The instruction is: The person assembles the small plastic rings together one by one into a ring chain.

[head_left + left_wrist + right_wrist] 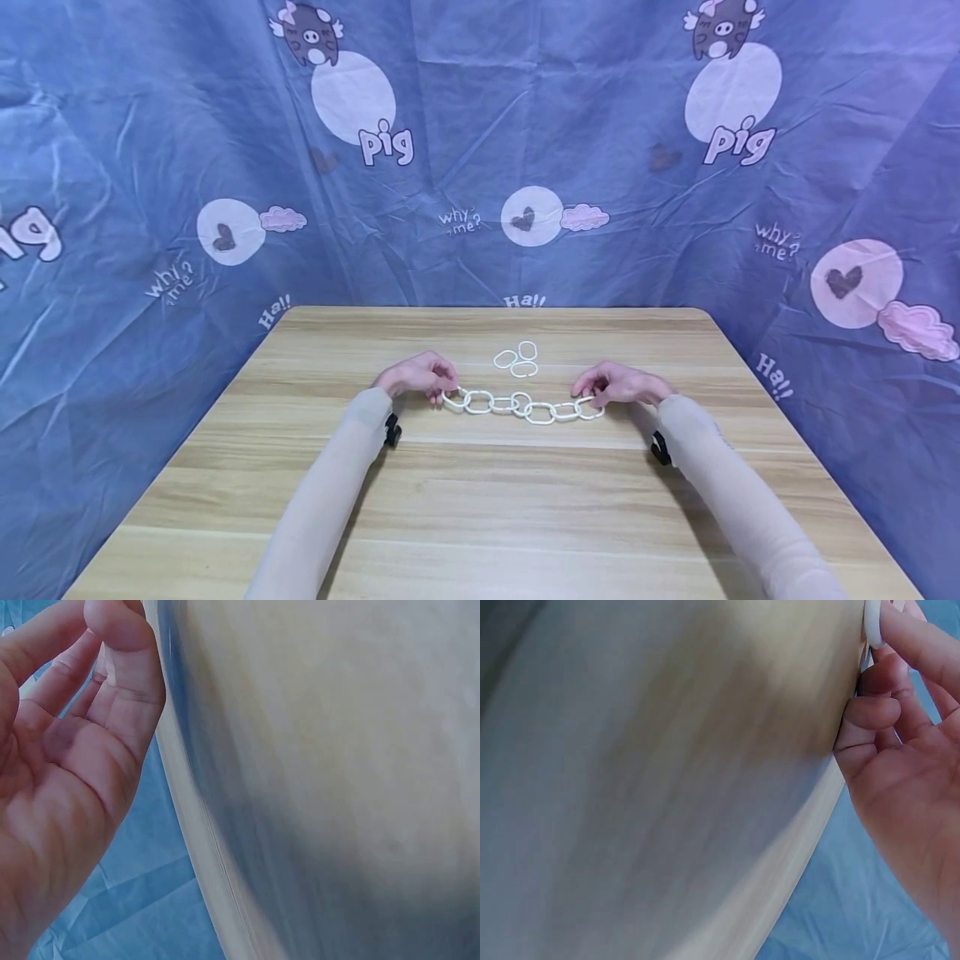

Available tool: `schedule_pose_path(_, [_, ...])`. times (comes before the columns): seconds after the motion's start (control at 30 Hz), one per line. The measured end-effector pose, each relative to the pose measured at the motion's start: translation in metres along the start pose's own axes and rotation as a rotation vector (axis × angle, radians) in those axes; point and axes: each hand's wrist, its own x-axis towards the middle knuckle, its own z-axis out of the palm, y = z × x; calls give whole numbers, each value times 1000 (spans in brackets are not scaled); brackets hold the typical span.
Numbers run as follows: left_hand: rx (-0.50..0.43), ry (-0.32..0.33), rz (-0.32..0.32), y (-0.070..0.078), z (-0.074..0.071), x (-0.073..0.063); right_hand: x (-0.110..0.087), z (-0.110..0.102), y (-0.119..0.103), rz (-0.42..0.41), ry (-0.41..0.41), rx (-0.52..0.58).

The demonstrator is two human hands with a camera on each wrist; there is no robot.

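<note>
A chain of several white oval links (540, 414) stretches sideways across the wooden table. At its left end, my left hand (422, 375) pinches the last link between thumb and fingers. My right hand (617, 385) grips the link at the other end. In the right wrist view, part of a white link (872, 622) shows at the thumb, while the other fingers of the right hand (900, 742) curl inward. The left wrist view shows the palm and bent fingers of the left hand (82, 742); the link it holds is mostly hidden there.
Three loose white links (525, 369) lie close together on the table behind the chain. The table (480, 508) has a pale wood-grain top. A blue printed cloth (465, 150) hangs behind it and along both sides.
</note>
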Motion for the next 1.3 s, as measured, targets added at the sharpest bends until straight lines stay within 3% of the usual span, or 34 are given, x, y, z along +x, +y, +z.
schedule_pose_path(0.43, [-12,-15,11,2,5,3,-26,-18,16,48,143,-9])
schedule_pose_path(1.0, [-125,-97,18,16,31,23,-52,-39,35,116,233,-27])
schedule_pose_path(1.3, [-67,-73,45,26,42,34,-63,-49,48,127,270,-16])
